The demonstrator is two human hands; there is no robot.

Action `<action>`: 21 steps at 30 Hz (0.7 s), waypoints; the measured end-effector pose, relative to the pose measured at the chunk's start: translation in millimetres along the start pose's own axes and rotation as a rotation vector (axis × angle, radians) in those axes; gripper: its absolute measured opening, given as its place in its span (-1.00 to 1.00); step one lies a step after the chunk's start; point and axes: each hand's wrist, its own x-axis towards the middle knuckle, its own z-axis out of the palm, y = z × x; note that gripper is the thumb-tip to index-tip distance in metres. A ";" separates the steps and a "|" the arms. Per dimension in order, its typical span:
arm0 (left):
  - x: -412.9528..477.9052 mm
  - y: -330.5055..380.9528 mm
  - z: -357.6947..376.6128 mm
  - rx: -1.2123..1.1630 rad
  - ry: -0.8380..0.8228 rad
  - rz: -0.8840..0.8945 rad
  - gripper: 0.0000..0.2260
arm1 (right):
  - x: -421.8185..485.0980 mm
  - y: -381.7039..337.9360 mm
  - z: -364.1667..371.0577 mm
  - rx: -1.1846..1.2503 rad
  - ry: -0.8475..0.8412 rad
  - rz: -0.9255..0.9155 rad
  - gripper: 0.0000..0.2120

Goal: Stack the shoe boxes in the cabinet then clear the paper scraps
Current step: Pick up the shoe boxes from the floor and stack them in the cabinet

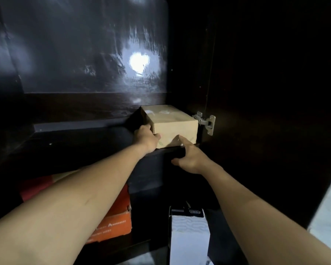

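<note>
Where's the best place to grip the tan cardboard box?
Take the tan cardboard box by its front left corner, coming from the front-left: its right side sits close to the cabinet wall by the hinge, leaving front and left faces free.

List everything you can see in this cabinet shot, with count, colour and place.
cardboard box: one, tan, right side of the cabinet, on the black box
black box: one, black, under the cardboard box, dimly lit
orange box: one, orange with white print, lower left, partly hidden
hinge: one, silver, cabinet wall right of the cardboard box
cabinet: one, dark and glossy, around everything
white and black item: one, bottom centre, unidentifiable
left hand: one, grips the cardboard box's front left corner
right hand: one, grips the black box's top edge, forefinger on the cardboard box
</note>
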 end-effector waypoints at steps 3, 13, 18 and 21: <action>-23.9 2.2 -3.8 -0.034 0.041 0.042 -0.51 | -18.9 4.0 -10.8 0.004 0.055 -0.006 -0.23; -168.1 -15.3 -16.9 0.160 -0.127 0.082 -0.42 | -135.5 50.4 12.9 0.040 0.027 0.123 -0.14; -233.7 -91.5 25.3 0.213 -0.339 -0.171 -0.29 | -208.5 116.6 77.7 0.069 -0.046 0.345 -0.24; -278.2 -136.3 51.7 0.225 -0.464 -0.329 -0.24 | -254.6 152.9 107.5 0.026 -0.083 0.513 -0.21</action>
